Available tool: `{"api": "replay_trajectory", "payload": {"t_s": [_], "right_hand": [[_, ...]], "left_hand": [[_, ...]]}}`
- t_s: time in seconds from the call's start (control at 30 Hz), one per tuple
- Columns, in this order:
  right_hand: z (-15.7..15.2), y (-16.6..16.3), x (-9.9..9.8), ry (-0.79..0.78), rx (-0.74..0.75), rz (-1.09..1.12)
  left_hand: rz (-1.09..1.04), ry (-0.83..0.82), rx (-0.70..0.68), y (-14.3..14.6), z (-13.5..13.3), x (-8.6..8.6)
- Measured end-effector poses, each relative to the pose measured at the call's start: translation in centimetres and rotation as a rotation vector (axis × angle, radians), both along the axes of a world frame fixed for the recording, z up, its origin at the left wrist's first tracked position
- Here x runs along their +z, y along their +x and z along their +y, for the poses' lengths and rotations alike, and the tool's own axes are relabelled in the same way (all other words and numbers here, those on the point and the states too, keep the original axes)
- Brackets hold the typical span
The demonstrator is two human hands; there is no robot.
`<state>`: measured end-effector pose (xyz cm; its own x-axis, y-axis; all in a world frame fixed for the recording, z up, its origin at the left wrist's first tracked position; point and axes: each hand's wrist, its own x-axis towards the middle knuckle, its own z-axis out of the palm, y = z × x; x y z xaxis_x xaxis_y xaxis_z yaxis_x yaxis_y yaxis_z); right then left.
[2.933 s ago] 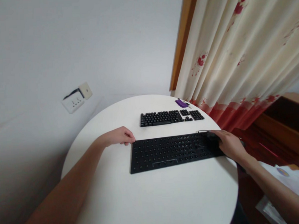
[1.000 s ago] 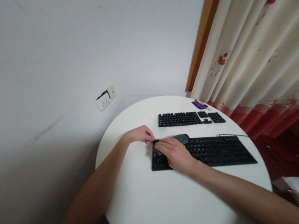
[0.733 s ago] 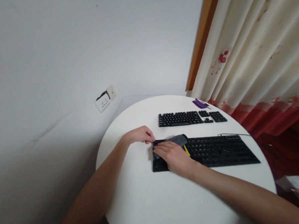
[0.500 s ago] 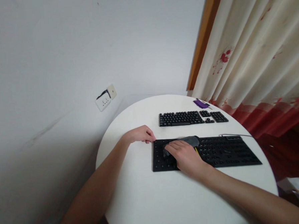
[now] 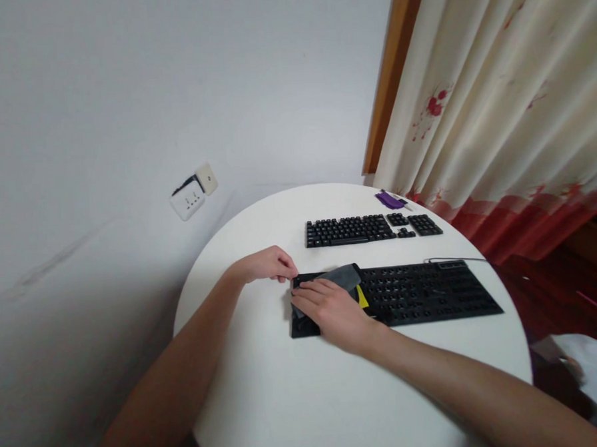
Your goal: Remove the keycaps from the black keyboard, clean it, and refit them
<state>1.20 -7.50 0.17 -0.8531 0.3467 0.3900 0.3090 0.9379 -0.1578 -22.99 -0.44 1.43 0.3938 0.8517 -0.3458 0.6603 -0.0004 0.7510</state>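
Note:
A black keyboard base (image 5: 422, 294) with its keycaps off lies across the round white table (image 5: 297, 397). My right hand (image 5: 330, 308) presses a grey cloth (image 5: 342, 278) with a yellow patch onto the base's left end, fingers flat on the cloth. My left hand (image 5: 265, 264) rests with curled fingers on the table, pinching the base's far left corner. A thin cable runs from the base's far right edge.
A set of black keycaps (image 5: 371, 227), laid out in keyboard order, sits farther back. A purple tool (image 5: 390, 199) lies behind it by the curtain (image 5: 497, 106). A wall socket (image 5: 191, 194) hangs on the left wall. Dark wooden furniture stands at right.
My right hand has slid the cloth from the base's right end to its left end, out a little to the right, then back left. My left hand stayed at the corner.

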Motion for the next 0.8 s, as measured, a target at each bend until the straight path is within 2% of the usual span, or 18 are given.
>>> {"api": "replay_trajectory", "payload": {"t_s": [0.3,0.5,0.57,0.73,0.8], "right_hand": [[-0.5,1.9,1.8,-0.112,-0.245,-0.119],[-0.5,3.2,2.6,-0.154,-0.540,-0.164],[-0.4,3.1,2.3,-0.141,-0.495,-0.102],[-0.4,2.1,0.9,-0.090,-0.184,-0.036],[-0.6,1.8,0.5,-0.091,-0.158,-0.060]], "left_hand": [[0.054,0.006,0.009,0.4,-0.2,0.6],[0.063,0.008,0.000,0.3,-0.1,0.6],[0.072,0.009,0.000,0.3,-0.1,0.5],[0.111,0.026,-0.014,0.1,0.2,0.3],[0.120,0.027,-0.016,0.0,0.3,0.2]]}}
